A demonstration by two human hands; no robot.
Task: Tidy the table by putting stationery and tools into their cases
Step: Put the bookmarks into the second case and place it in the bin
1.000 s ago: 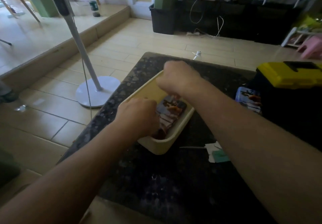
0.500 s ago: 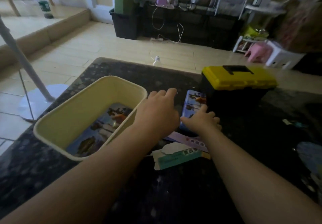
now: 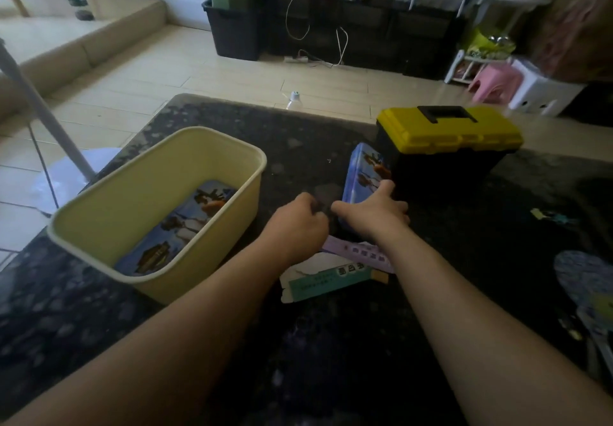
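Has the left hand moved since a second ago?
Yes. The left hand has come out of the yellow tub and now sits to its right, beside the right hand, which grips the blue tin.

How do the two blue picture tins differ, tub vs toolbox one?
Tub tin lies flat inside the yellow tub, untouched. Toolbox tin stands tilted on the table beside the toolbox, with the right hand holding its near end. Both show the same blue printed picture.
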